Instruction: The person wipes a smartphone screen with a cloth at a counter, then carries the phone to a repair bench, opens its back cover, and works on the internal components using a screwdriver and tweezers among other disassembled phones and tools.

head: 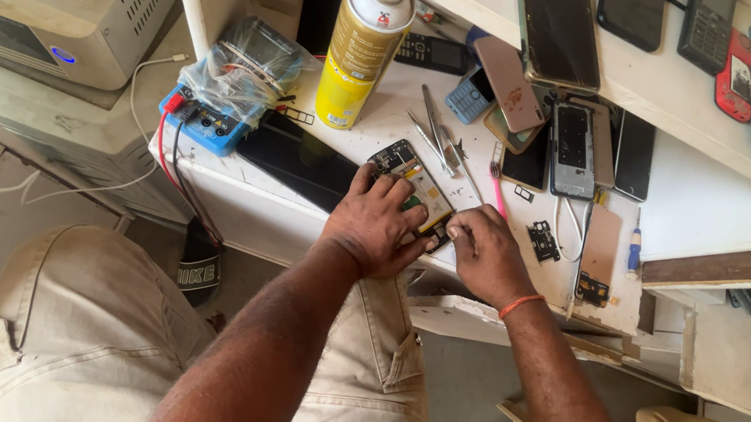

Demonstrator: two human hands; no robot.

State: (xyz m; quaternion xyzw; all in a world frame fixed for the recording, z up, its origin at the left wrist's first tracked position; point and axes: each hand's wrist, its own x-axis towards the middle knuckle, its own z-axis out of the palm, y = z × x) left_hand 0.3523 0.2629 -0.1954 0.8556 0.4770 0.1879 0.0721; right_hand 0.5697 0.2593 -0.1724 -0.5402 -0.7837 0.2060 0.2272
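The left hand (377,224) pinned the opened phone (417,192) to the table (357,130) for stability; beside it, the right hand (487,253) pinched its lower edge.

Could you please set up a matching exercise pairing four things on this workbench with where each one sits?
Things:
1. spray can
2. opened phone
3. blue meter
4. red phone

Places:
A. on the upper shelf, top right
B. under both hands
C. at the bench's left edge, under a plastic bag
D. upright behind the dark screen panel

Pairs: 1-D, 2-B, 3-C, 4-A
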